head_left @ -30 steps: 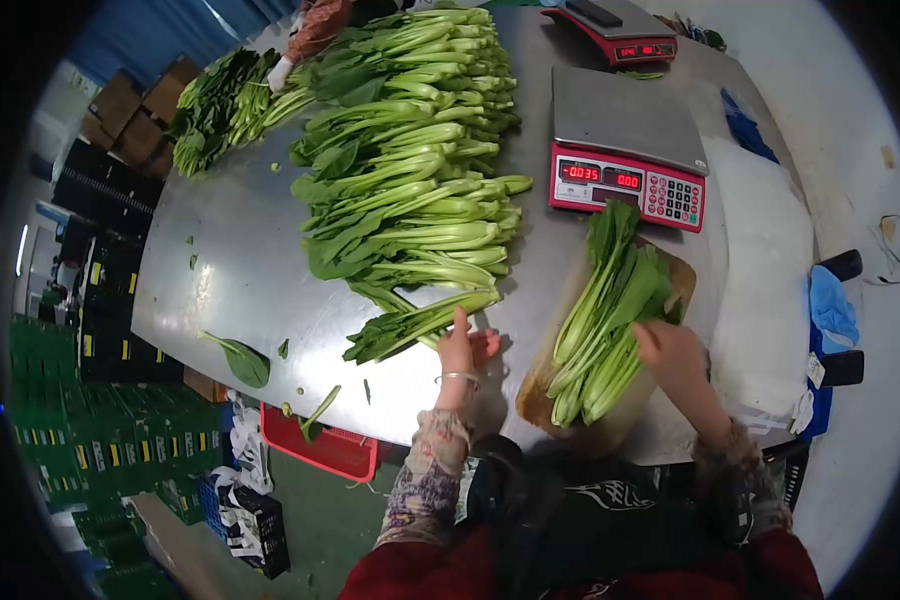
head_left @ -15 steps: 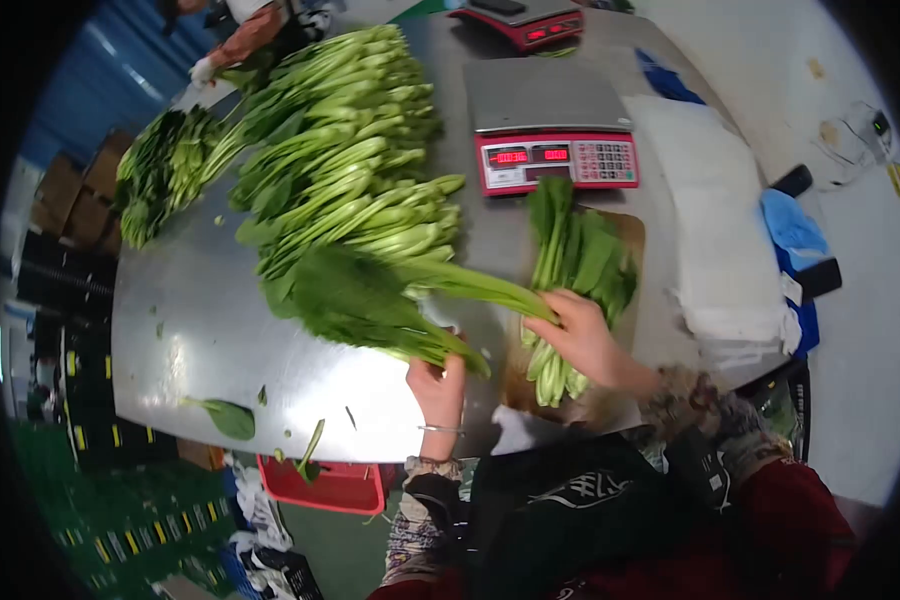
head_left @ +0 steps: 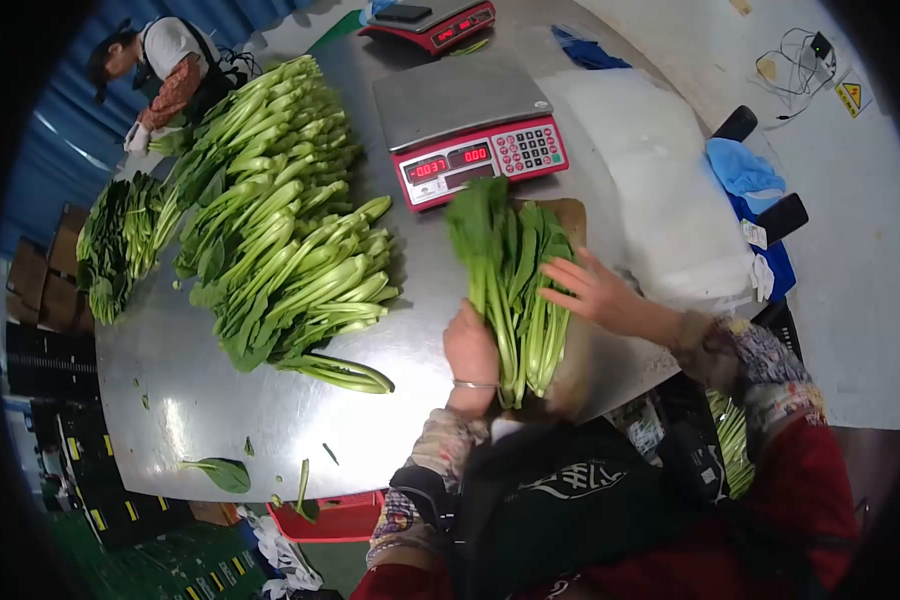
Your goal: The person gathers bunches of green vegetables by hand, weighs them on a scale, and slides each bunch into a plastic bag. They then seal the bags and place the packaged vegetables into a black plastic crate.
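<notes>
Greens fill the middle of the view: a bunch of greens [head_left: 510, 270] lies on a wooden board [head_left: 573, 214] at the near edge of the steel table [head_left: 260, 420], directly in front of the person. Its long axis runs away from the body, with the cut stem ends toward the person and the dark leaves fanned out toward the red scale [head_left: 470, 125], which stands just beyond the board. The left hand [head_left: 470, 348] is closed around the pale stems low on the bunch's left side, a thin bangle [head_left: 473, 384] on its wrist. The right hand [head_left: 592, 292] is open with fingers spread and lies against the right flank of the bunch about halfway up; it grips nothing. Both hands touch the bunch, one on each side, the left nearer the stem ends and the right nearer the leaves. To the left, well apart from the hands, a long pile of greens [head_left: 280, 220] is stacked across the table with stems pointing right. A stack of white sheets [head_left: 660, 190] lies to the right of the scale, and a second scale [head_left: 432, 22] sits at the far end. A loose leaf [head_left: 220, 473] lies near the table's front left edge. A co-worker [head_left: 170, 70] bends over the far left corner
</notes>
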A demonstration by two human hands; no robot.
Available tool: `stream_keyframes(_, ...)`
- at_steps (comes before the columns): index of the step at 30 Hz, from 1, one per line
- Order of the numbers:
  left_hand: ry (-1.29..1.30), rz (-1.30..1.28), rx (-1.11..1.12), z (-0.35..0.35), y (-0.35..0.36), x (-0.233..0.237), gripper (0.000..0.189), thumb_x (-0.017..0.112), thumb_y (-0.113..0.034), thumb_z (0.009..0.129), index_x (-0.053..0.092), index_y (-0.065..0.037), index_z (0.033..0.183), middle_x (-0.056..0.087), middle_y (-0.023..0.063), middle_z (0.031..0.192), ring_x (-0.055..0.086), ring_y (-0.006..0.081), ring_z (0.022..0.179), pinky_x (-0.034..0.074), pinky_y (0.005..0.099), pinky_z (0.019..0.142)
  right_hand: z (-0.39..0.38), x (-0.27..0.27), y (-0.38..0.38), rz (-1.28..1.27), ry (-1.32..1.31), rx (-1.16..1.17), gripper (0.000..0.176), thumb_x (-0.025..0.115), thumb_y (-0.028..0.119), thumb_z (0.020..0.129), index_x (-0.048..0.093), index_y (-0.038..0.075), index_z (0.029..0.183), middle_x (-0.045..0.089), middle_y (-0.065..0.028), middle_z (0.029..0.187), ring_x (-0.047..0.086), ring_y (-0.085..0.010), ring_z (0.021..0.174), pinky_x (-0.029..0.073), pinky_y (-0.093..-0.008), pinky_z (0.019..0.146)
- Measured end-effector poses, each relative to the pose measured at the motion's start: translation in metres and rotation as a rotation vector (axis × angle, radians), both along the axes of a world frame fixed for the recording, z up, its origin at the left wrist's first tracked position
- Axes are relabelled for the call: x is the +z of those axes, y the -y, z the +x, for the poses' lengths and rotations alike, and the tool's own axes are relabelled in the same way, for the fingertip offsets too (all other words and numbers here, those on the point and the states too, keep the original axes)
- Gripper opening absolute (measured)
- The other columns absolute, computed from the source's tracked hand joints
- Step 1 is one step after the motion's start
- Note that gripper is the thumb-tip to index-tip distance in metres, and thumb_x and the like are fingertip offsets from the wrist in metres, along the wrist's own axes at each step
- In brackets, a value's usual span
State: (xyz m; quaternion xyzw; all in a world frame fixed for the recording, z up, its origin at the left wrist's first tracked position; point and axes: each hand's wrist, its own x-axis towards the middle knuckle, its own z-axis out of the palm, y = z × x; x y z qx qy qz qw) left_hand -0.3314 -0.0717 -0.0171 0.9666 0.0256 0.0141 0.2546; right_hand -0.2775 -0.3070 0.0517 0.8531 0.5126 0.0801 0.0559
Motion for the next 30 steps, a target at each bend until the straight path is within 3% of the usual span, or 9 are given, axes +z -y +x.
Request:
stream_keyframes(3, 0.463, 0.245, -0.265, -0.023, 0.033, 0.024, 0.050, 0.053, 0.000, 0.073, 0.044, 0.009, 0.121, 0.056, 0.0203, 0.099, 0.054, 0.0337, 0.086, 0.044, 0.0395, 0.075, 0.054, 0.026, -0.045, -0.107, -0.034, 0.446, 0.093, 0.071, 0.019, 0.063, 0.025, 0.016, 0.143, 0.028, -0.0124, 0.148, 0.026, -0.0226, 0.137, 0.016, -0.0505, 0.111)
stream_keyframes(5, 0.418, 0.185, -0.277, -0.028, 0.037, 0.023, 0.049, 0.051, 0.000, 0.072, 0.045, 0.009, 0.121, 0.055, 0.0215, 0.101, 0.054, 0.0345, 0.085, 0.044, 0.0406, 0.074, 0.073, 0.022, -0.063, -0.031, -0.141, 0.780, 0.099, 0.075, 0.023, 0.060, 0.023, 0.015, 0.144, 0.050, -0.0184, 0.128, 0.047, -0.0286, 0.122, 0.034, -0.0468, 0.101)
stream_keyframes(7, 0.414, 0.107, -0.276, -0.030, 0.034, 0.017, 0.049, 0.052, 0.001, 0.071, 0.047, 0.009, 0.119, 0.055, 0.0221, 0.102, 0.054, 0.0363, 0.087, 0.044, 0.0417, 0.075, 0.074, 0.017, -0.075, -0.284, -0.351, 0.652, 0.105, 0.078, 0.028, 0.057, 0.022, 0.016, 0.145, 0.056, -0.0154, 0.110, 0.055, -0.0295, 0.103, 0.041, -0.0424, 0.089)
stream_keyframes(11, -0.230, -0.673, -0.230, -0.030, -0.015, 0.059, 0.051, 0.073, -0.014, 0.075, 0.055, 0.003, 0.119, 0.062, 0.0156, 0.113, 0.060, 0.0241, 0.104, 0.046, 0.0352, 0.092, 0.063, 0.002, -0.053, -0.057, -0.425, 0.613, 0.105, 0.079, 0.033, 0.061, 0.020, 0.015, 0.146, 0.057, -0.0080, 0.076, 0.058, -0.0266, 0.072, 0.045, -0.0365, 0.065)
stream_keyframes(14, -0.086, -0.627, -0.072, -0.014, -0.027, 0.084, 0.034, 0.069, -0.013, 0.079, 0.063, 0.002, 0.110, 0.066, 0.0098, 0.107, 0.062, 0.0194, 0.100, 0.046, 0.0315, 0.088, 0.023, 0.017, -0.003, -0.078, -0.398, 0.292, 0.095, 0.074, 0.037, 0.068, 0.023, 0.017, 0.145, 0.058, -0.0101, 0.075, 0.059, -0.0261, 0.068, 0.045, -0.0362, 0.059)
stream_keyframes(17, 0.186, -0.996, 0.275, 0.035, 0.029, 0.068, 0.021, 0.061, -0.011, 0.086, 0.064, 0.001, 0.103, 0.068, 0.0101, 0.098, 0.062, 0.0155, 0.093, 0.048, 0.0292, 0.081, -0.020, 0.079, 0.099, -0.015, -0.792, -0.491, 0.084, 0.067, 0.043, 0.074, 0.027, 0.019, 0.144, 0.059, -0.0141, 0.076, 0.062, -0.0295, 0.066, 0.048, -0.0390, 0.060)
stream_keyframes(20, 0.128, -0.865, 0.005, 0.073, 0.101, 0.047, 0.020, 0.061, -0.011, 0.087, 0.063, 0.000, 0.103, 0.066, 0.0100, 0.098, 0.060, 0.0140, 0.091, 0.048, 0.0274, 0.078, -0.061, 0.105, 0.181, 0.222, -0.701, -0.921, 0.083, 0.068, 0.039, 0.074, 0.028, 0.014, 0.142, 0.064, -0.0180, 0.093, 0.064, -0.0337, 0.078, 0.050, -0.0376, 0.071)
stream_keyframes(25, 0.301, -0.642, -0.736, 0.109, 0.254, 0.037, 0.023, 0.066, -0.009, 0.079, 0.064, -0.006, 0.101, 0.063, 0.0097, 0.093, 0.059, 0.0276, 0.082, 0.049, 0.0320, 0.070, -0.130, 0.110, 0.265, 0.311, -0.336, -1.384, 0.084, 0.074, 0.039, 0.067, 0.038, 0.016, 0.139, 0.062, -0.0182, 0.072, 0.062, -0.0361, 0.066, 0.049, -0.0406, 0.061)
stream_keyframes(30, 0.195, -0.498, -0.840, 0.153, 0.311, -0.010, 0.014, 0.071, -0.008, 0.073, 0.068, -0.007, 0.087, 0.064, 0.0082, 0.083, 0.060, 0.0257, 0.071, 0.048, 0.0322, 0.061, -0.171, 0.112, 0.290, 0.375, -0.353, -1.495, 0.082, 0.075, 0.035, 0.066, 0.039, 0.017, 0.138, 0.063, -0.0188, 0.076, 0.062, -0.0357, 0.070, 0.049, -0.0404, 0.064)
